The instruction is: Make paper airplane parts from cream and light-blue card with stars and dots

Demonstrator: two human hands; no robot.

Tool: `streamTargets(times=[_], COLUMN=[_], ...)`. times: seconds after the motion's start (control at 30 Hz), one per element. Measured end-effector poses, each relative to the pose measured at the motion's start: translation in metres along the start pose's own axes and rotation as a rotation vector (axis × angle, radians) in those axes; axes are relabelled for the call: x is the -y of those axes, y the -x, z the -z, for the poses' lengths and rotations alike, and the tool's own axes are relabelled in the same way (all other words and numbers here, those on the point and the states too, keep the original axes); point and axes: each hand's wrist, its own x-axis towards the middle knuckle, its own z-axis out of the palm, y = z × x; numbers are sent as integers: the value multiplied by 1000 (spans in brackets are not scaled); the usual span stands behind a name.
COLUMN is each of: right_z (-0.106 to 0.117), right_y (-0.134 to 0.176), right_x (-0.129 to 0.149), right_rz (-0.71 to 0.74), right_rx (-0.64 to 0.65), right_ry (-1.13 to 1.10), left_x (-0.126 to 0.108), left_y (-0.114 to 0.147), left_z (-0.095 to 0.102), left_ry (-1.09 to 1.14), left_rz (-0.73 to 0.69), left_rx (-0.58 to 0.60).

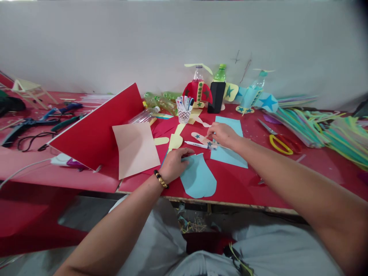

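My left hand (pixel 174 165), with a beaded bracelet on its wrist, is closed at the upper left edge of a light blue paper cutout (pixel 199 178). The cutout has a rounded lower end. Farther off, my right hand (pixel 222 134) pinches at a pale pink paper strip (pixel 198 137) with rounded ends and dark blue stars; its fingers cover part of the strip. Between the hands lies a white marker (pixel 196 144). A light blue sheet (pixel 230 155) lies partly under my right hand and forearm. Yellow paper pieces (pixel 175 141) lie beyond my left hand.
A pen cup (pixel 184 115) stands behind the hands, before bottle models with paper fins (pixel 198 90). At right lie yellow-and-red-handled scissors (pixel 280 143) and bundled coloured straws (pixel 301 124). A red board (pixel 100 126) leans at left beside a pale pink sheet (pixel 136 149); glue guns (pixel 28 124) lie farther left.
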Motion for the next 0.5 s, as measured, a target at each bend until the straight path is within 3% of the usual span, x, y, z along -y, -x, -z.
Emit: streamTargets(times=[0.1, 0.27, 0.4, 0.5], right_z=[10, 50, 65, 48], right_y=[-2, 18, 53, 77], right_x=[-2, 2, 22, 42], right_rz=[-76, -138, -134, -90], right_rx=[-115, -274, -195, -100], right_ry=[40, 51, -128, -158], left_x=[3, 3, 4, 4], left_y=[0, -1, -1, -1], left_z=[1, 3, 1, -2], left_ry=[10, -25, -48, -53], left_rz=[-3, -7, -15, -24], left_rx=[-20, -38, -50, -59])
